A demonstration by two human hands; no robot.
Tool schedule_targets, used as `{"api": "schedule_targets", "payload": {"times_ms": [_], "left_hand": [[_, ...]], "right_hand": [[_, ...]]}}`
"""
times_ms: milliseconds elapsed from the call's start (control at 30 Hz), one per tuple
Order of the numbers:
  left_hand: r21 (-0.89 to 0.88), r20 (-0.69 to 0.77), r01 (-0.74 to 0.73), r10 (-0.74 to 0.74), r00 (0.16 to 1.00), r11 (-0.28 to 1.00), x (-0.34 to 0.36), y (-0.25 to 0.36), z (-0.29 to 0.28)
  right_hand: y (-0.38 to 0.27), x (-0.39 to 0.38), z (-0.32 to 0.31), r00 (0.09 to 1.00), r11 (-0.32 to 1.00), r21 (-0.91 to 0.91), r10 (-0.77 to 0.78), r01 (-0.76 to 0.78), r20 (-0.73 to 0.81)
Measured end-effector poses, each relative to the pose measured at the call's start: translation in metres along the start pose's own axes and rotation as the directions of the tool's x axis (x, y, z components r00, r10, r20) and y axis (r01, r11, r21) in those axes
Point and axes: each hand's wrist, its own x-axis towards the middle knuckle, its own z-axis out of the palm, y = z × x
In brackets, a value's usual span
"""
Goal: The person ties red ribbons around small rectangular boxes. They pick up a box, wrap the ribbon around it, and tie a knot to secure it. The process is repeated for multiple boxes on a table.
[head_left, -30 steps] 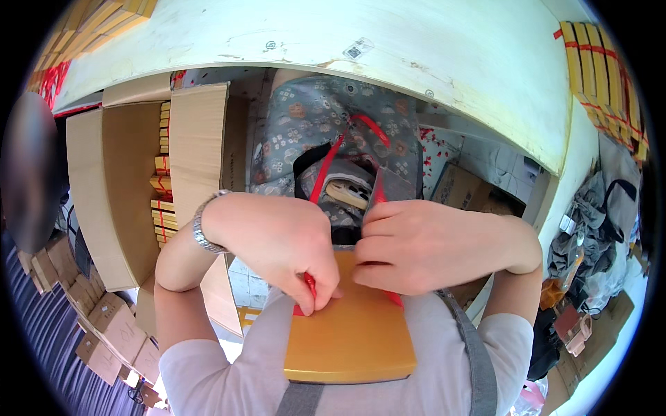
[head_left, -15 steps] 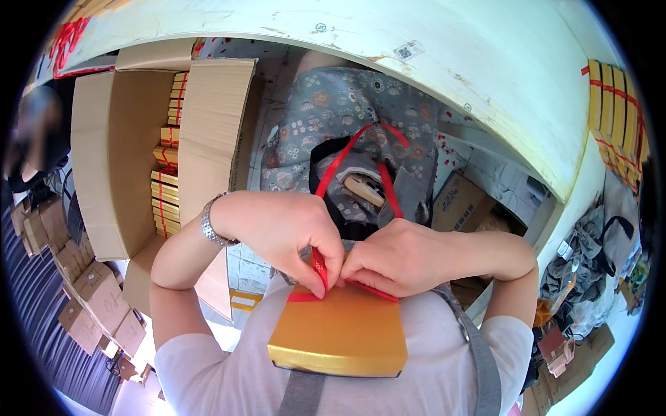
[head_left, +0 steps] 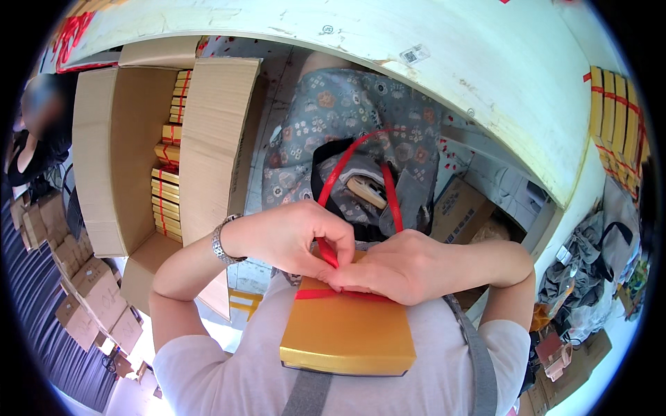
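Observation:
A gold box [head_left: 347, 329] with a dark lower edge rests against my white shirt, its top face toward me. Red ribbon [head_left: 316, 294] runs across its far part, and two long ends loop away over my patterned apron [head_left: 333, 100]. My left hand [head_left: 305, 239], below a silver watch [head_left: 220, 239], pinches the ribbon between thumb and fingers. Right beside it, my right hand [head_left: 395, 267] is closed over the ribbon at the same spot, its fingertips touching the left ones. The crossing of the ribbon is partly hidden under my fingers.
At left an open cardboard carton [head_left: 97, 159] holds stacks of gold boxes tied with red ribbon. A white tabletop [head_left: 485, 55] spans the far side, with more tied gold boxes [head_left: 614, 104] at right. Bags and clothing [head_left: 583, 256] lie at right. Another person [head_left: 41, 132] is at far left.
My hands have drawn together, the right reaching over to the left's fingertips. The ribbon across the box now shows below them. The box has shifted slightly to the right.

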Motion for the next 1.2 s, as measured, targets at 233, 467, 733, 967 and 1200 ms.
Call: {"api": "schedule_targets", "payload": {"times_ms": [233, 467, 733, 967, 1200], "left_hand": [[0.302, -0.265, -0.132, 0.216, 0.94, 0.944, 0.008, 0.011, 0.014], [0.244, -0.131, 0.254, -0.228, 0.965, 0.936, -0.006, 0.04, 0.02], [-0.304, -0.159, 0.365, -0.425, 0.891, 0.88, 0.0, 0.04, 0.034], [0.183, -0.256, 0.278, -0.228, 0.939, 0.943, -0.004, 0.066, 0.035], [0.727, -0.172, 0.107, 0.03, 0.985, 0.678, 0.018, 0.101, 0.023]], "right_hand": [[-0.01, -0.009, 0.006, 0.992, 0.94, -0.333, -0.106, 0.075, -0.075], [-0.026, -0.011, 0.002, 0.974, 0.762, -0.642, -0.201, 0.086, -0.107], [-0.042, -0.023, 0.006, 0.928, 0.561, -0.827, -0.296, -0.021, -0.224], [-0.006, -0.023, -0.024, 0.984, 0.892, -0.452, -0.095, 0.018, -0.148], [0.02, -0.041, 0.001, 0.992, 0.964, -0.233, -0.128, 0.125, 0.0]]}}
